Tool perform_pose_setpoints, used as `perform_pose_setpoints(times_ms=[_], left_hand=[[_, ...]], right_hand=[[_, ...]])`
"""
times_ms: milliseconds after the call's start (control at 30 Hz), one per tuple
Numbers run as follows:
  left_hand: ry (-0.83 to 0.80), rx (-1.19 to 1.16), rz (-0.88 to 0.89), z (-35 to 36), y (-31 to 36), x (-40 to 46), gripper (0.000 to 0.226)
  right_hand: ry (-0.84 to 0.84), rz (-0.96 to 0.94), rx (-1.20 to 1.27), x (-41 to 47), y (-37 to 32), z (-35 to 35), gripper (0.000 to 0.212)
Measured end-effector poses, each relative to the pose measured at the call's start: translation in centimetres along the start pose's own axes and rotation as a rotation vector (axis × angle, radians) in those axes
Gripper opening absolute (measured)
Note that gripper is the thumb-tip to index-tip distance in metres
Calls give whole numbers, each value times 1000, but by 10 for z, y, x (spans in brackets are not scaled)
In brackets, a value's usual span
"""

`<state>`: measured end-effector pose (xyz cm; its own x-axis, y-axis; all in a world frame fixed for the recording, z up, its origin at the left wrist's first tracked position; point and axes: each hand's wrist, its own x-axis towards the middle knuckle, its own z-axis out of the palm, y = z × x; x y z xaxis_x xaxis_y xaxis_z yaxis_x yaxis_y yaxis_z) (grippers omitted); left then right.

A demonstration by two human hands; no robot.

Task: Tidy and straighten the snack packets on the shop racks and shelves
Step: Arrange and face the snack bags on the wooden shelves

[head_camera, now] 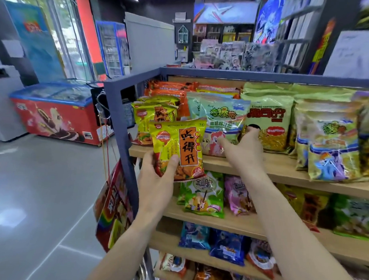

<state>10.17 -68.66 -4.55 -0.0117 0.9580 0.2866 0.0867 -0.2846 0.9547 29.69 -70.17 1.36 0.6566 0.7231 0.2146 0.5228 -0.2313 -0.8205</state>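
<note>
Our left hand (157,176) grips the yellow packet (179,148) clear of the shelf (283,170) while our right hand (244,146), fingers spread and holding nothing, steadies the pony packet (221,128) at 2 o'clock, presumably opening a slot.

Yellow snack packet (179,148) with orange label, upright, held before the top shelf (283,170); further packets (268,121) stand in upright rows behind.

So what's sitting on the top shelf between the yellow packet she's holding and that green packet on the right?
In the head view, a pale blue pony packet stands between the yellow packet and the green packet, with the right hand touching it.
</note>
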Motion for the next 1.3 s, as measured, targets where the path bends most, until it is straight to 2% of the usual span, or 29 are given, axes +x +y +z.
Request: perform_pose_setpoints(times_ms=[133, 267, 367, 500, 633, 833, 900, 1000, 1067, 1167, 1300], left_hand=[[1, 39, 1, 4, -1, 6, 31], [-5, 57, -20, 4, -2, 11, 38], [-7, 49, -28, 4, -3, 12, 43], [-9, 38, -28, 4, -3, 12, 41], [-20, 32, -19, 2, -2, 11, 41], [-26, 36, 1, 7, 4, 9, 42], [-39, 47, 26, 16, 11, 11, 43], [-76, 85, 64, 36, 26, 16, 41], [-97, 113, 99, 51, 33, 25, 47], [-132, 239, 141, 74, 36, 41, 64], [-176, 429, 203, 97, 40, 50, 64]], right_hand=[[-75, 79, 53, 15, -2, 5, 62], [-125, 60, 214, 15, -2, 2, 46], [-147, 36, 255, 14, -3, 1, 51], [-149, 42, 308, 12, -2, 2, 68], [-167, 38, 404, 5, 7, -12, 47], [53, -15, 484, -10, 30, -51, 55], [100, -29, 488, -13, 36, -64, 51], [127, -47, 489, -17, 42, -80, 49], [151, -51, 486, -21, 45, -90, 52], [162, -57, 466, -24, 53, -103, 61], [144, -78, 460, -30, 60, -113, 64]])
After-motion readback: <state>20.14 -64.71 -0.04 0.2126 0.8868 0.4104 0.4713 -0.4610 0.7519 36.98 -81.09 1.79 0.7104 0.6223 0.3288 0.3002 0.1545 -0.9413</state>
